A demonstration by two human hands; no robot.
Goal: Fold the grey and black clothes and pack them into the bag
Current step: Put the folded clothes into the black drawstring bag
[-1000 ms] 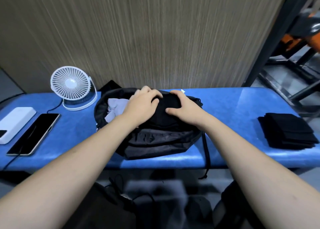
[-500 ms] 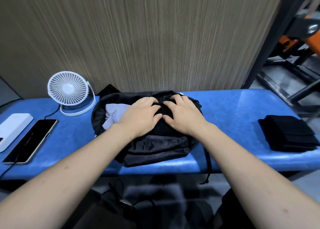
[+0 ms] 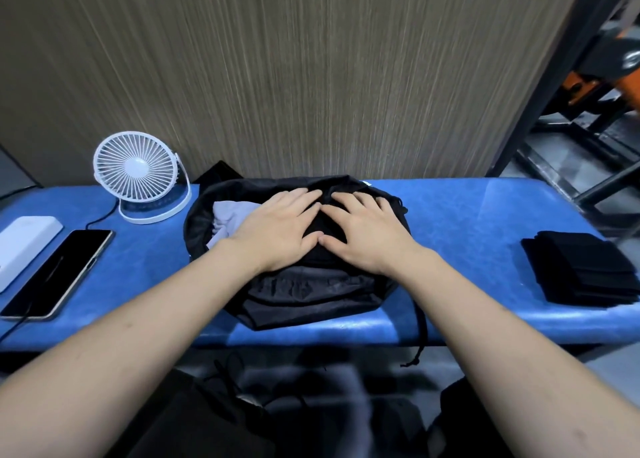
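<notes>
A black drawstring bag (image 3: pixel 304 294) lies on the blue bench (image 3: pixel 467 215), its mouth open toward the left. Grey cloth (image 3: pixel 228 216) shows inside the opening. My left hand (image 3: pixel 280 229) and my right hand (image 3: pixel 367 232) lie flat side by side on black fabric at the top of the bag, fingers spread, thumbs almost touching. Neither hand grips anything. A folded stack of black clothes (image 3: pixel 585 270) rests on the bench at the right, apart from the bag.
A white desk fan (image 3: pixel 138 177) stands left of the bag. Further left lie a black phone (image 3: pixel 59 274) and a white power bank (image 3: pixel 20 246), both cabled. A wood-grain wall rises behind the bench. Dark metal frames stand at the right.
Both hands went from curled around the black fabric to lying flat and spread on it, closer together. The view shifted slightly.
</notes>
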